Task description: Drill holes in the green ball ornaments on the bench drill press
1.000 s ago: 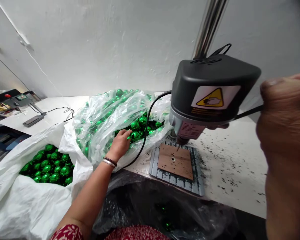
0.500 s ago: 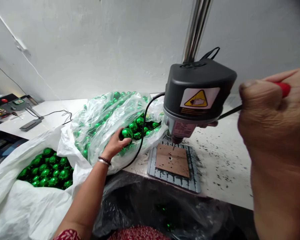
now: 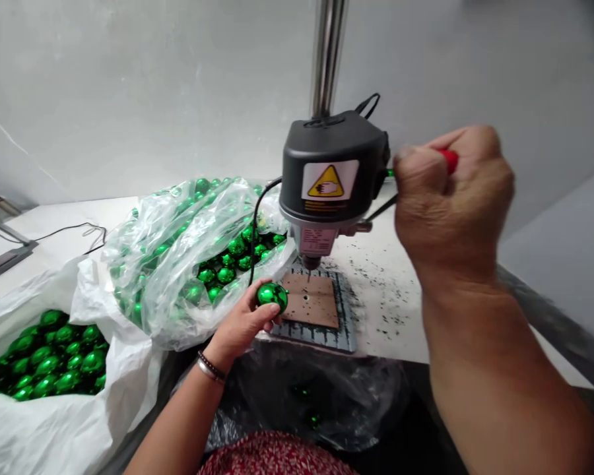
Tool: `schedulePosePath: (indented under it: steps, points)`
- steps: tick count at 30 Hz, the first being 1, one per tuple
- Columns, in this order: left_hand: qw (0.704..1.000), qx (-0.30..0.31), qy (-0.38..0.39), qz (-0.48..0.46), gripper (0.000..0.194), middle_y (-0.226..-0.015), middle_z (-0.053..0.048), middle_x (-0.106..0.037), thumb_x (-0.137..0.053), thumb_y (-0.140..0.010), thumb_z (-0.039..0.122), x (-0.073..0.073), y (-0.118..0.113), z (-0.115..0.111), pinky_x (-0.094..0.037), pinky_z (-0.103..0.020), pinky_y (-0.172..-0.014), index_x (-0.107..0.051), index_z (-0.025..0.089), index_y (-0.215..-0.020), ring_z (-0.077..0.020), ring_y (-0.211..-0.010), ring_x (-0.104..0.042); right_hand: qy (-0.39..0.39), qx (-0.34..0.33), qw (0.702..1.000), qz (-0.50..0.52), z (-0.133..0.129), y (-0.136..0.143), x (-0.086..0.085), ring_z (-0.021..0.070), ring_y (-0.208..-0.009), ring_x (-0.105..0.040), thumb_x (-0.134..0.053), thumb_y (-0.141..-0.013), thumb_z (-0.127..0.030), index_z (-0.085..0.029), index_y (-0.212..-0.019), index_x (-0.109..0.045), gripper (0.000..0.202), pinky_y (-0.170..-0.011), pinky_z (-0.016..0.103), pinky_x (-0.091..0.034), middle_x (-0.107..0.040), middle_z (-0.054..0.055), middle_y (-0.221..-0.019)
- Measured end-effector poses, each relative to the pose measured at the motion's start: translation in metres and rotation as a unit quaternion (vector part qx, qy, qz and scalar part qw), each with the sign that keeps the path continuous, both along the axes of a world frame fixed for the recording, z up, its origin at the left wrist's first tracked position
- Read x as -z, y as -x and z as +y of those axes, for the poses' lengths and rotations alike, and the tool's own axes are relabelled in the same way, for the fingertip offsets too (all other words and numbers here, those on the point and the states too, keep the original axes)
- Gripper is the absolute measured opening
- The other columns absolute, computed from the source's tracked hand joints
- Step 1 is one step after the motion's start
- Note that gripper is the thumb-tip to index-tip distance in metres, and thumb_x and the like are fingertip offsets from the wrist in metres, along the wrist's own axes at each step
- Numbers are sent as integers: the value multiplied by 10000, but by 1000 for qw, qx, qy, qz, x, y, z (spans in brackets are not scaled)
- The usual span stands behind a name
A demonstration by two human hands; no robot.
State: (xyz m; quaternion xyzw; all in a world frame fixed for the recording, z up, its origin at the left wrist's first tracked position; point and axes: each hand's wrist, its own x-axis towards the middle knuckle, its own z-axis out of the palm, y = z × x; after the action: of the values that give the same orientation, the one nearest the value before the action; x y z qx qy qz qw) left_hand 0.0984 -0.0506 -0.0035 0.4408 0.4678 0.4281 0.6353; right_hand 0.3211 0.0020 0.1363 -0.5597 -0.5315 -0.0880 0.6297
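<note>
Between the thumb and fingers of my left hand [image 3: 242, 323] is a shiny green bauble [image 3: 271, 298], held just left of the drilled board. My right hand [image 3: 445, 198] is wrapped round the red-knobbed feed lever [image 3: 383, 208] of a small black drill press [image 3: 334, 165]. Its thin drill bit [image 3: 309, 276] points down above a brown board [image 3: 317, 300] with a hole in it. That board lies on the slotted grey base plate [image 3: 344, 330]. The bit and the bauble are apart.
Left of the press lies a clear plastic bag [image 3: 178, 264] full of green baubles. A white sack [image 3: 129, 369] with more stands at the front left. Dark shavings litter the white table [image 3: 410, 330]. A black plastic bag [image 3: 366, 409] hangs at the table's front edge.
My left hand has drawn a green bauble out of the clear bag and brought it right, towards the board. My right hand stays on the lever. The view has turned rightward.
</note>
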Motion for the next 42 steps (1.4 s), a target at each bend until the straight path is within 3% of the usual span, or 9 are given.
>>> schedulePosePath:
  steps: [3, 6, 12, 19, 27, 30, 33, 37, 42]
  points:
    - [981, 20, -65, 181, 592, -986, -48, -643, -686, -743, 368, 13, -12, 7, -482, -271, -678, -481, 192, -1270, -163, -800, -603, 25, -21, 999, 25, -3, 2, -3, 18, -604, -341, -504, -864, -246, -144, -758, -437, 162, -639, 204, -276, -404, -70, -627]
    - [952, -4, -122, 282, 548, -1029, -63, -633, -699, -720, 380, 24, -19, 19, -489, -302, -798, -509, 166, -1188, -184, -915, -597, 46, -36, 997, 41, -4, 3, -6, 29, -620, -336, -519, -869, -253, -153, -770, -415, 175, -666, 207, -284, -393, -66, -649]
    - [935, 28, -161, 315, 455, -949, -40, -666, -713, -721, 389, 33, -26, 42, -486, -289, -784, -588, 163, -1096, -172, -870, -611, 47, -46, 997, 43, -4, 1, -8, 53, -618, -322, -532, -867, -275, -182, -736, -354, 239, -659, 217, -299, -369, -53, -646]
    - [917, 42, -184, 351, 472, -983, -42, -700, -716, -726, 325, 34, -31, 52, -494, -300, -816, -616, 178, -1163, -177, -893, -628, 40, -55, 997, 29, -5, -1, -8, 61, -622, -331, -535, -864, -296, -197, -732, -318, 273, -660, 224, -305, -374, -44, -666]
    - [872, 78, -190, 445, 602, -1034, -34, -699, -756, -668, 341, 19, -41, 56, -500, -325, -815, -598, 200, -1232, -199, -863, -632, 58, -47, 997, 33, -8, 0, -11, 67, -610, -320, -548, -868, -297, -203, -726, -307, 295, -643, 218, -301, -368, -46, -654]
    - [858, 91, -212, 458, 626, -1101, -56, -690, -779, -642, 297, 15, -46, 59, -489, -353, -898, -615, 196, -1238, -226, -960, -627, 58, -49, 997, 28, -8, 0, -11, 69, -613, -328, -549, -869, -296, -204, -731, -304, 296, -644, 220, -303, -363, -46, -656]
    - [871, 98, -209, 434, 643, -1161, -73, -677, -802, -626, 285, 15, -51, 60, -469, -364, -967, -631, 192, -1238, -245, -1048, -616, 45, -56, 997, 23, -7, -1, -9, 71, -618, -334, -542, -869, -307, -204, -739, -312, 284, -650, 222, -309, -360, -45, -660]
    - [909, 108, -153, 373, 678, -1078, -43, -712, -779, -667, 295, 17, -54, 58, -499, -326, -928, -586, 184, -1307, -221, -990, -650, 13, -66, 997, 24, -6, -2, -5, 70, -615, -329, -521, -864, -300, -201, -738, -333, 247, -649, 221, -320, -365, -42, -656]
    - [915, 93, -146, 364, 682, -1081, -45, -717, -780, -660, 292, 23, -54, 56, -503, -338, -931, -586, 179, -1304, -229, -990, -656, -25, -59, 998, 15, -8, -2, 2, 66, -612, -352, -490, -845, -328, -192, -742, -367, 210, -639, 226, -319, -404, -30, -662]
